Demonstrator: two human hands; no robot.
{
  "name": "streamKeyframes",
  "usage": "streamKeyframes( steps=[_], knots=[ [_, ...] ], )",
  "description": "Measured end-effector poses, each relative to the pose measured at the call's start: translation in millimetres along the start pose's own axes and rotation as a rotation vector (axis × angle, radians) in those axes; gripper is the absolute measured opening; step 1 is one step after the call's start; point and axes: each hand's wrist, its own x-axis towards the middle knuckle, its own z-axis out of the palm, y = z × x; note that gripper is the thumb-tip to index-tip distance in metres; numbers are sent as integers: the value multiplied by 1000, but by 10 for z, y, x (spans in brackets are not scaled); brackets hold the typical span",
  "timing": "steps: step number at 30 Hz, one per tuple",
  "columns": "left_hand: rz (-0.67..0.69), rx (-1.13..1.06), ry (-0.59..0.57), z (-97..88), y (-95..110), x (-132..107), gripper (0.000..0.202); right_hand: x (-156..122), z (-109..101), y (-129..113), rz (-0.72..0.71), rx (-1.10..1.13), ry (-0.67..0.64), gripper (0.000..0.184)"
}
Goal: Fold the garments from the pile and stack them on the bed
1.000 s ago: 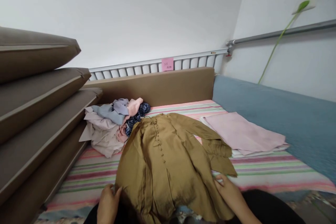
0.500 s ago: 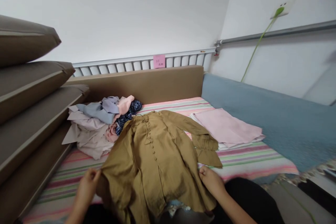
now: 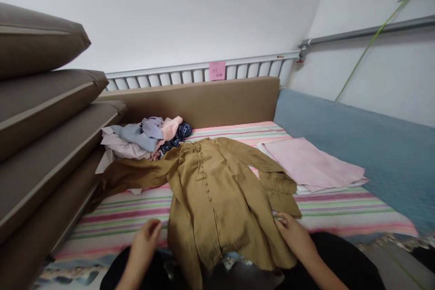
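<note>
A mustard-brown button-front blouse [image 3: 217,190] lies spread in front of me, its collar away from me and its hem over the near edge. My right hand [image 3: 295,235] pinches the blouse's right side edge close to the hem. My left hand [image 3: 146,238] is off the cloth, left of the blouse, with fingers loosely curled, a small gap at the tips and nothing in them. The left sleeve [image 3: 136,174] stretches out sideways towards the cushions. The right sleeve [image 3: 277,183] lies folded down along the body.
Crumpled clothes [image 3: 149,138] are heaped at the back left, beside stacked brown cushions [image 3: 61,145]. A folded pink cloth [image 3: 312,163] lies on the right of the striped sheet [image 3: 333,210]. A brown backrest [image 3: 231,102] and blue padding [image 3: 346,131] border the bed.
My left hand has let go of the left sleeve, which has swung out to the left across the sheet and part of the clothes heap. My right hand stays at the blouse's right edge.
</note>
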Motion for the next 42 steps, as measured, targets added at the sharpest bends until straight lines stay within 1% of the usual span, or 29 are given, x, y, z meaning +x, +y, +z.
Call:
streamKeyframes(
  steps=[1,2,3,4,6,7,8,9,10,12,14,15,17,20,22,23,25,26,28,31,34,36,40,42],
  knots=[
    [-19,-66,-113,238,65,-177,36,-9,-1,-41,-2,-46,-19,32],
    [-29,-62,-149,432,139,-316,39,-20,4,-97,-6,-98,-31,32],
    [-34,-33,-173,583,219,-414,43,-33,14,-163,-11,-147,-37,30],
    [-34,23,-176,696,301,-470,45,-46,26,-233,-15,-187,-42,26],
    [-13,176,-144,839,447,-481,44,-63,49,-361,-22,-222,-67,12],
    [3,231,-129,883,499,-451,39,-65,56,-409,-28,-219,-82,9],
    [10,253,-110,914,532,-407,32,-64,58,-442,-34,-205,-91,13],
    [-5,212,-93,934,541,-356,25,-59,54,-461,-39,-184,-93,16],
    [-37,120,-81,941,527,-304,18,-52,43,-464,-40,-161,-88,18],
    [-132,-123,-64,908,433,-206,10,-34,-7,-435,-40,-102,-66,18],
    [-228,-309,-35,802,276,-121,12,-9,-96,-374,-44,-28,-40,16],
    [-263,-358,-10,724,186,-83,15,6,-153,-339,-48,2,-25,16],
    [-337,-443,79,537,9,-10,21,39,-278,-278,-43,105,28,21],
    [-423,-571,235,263,-179,80,25,81,-453,-243,12,386,159,32],
    [-445,-649,306,133,-224,100,27,93,-558,-260,56,532,225,36],
    [-459,-686,325,89,-223,90,28,93,-612,-272,69,562,237,38],
    [-494,-753,323,47,-197,24,31,90,-732,-285,77,592,237,42],
    [-514,-762,297,47,-184,-29,33,89,-795,-277,74,592,228,43],
    [-520,-713,201,83,-187,-158,38,97,-905,-223,66,542,205,44],
    [-465,-506,82,187,-296,-331,44,133,-966,-55,77,392,139,37],
    [-406,-255,32,270,-461,-411,43,177,-893,165,94,294,47,29],
    [-371,-123,-3,285,-532,-425,38,209,-823,321,94,233,14,30],
    [-369,22,-95,225,-533,-445,30,305,-749,625,58,64,6,35],
    [-366,97,-138,179,-493,-457,32,354,-729,706,-3,-54,21,36]
  ],
)
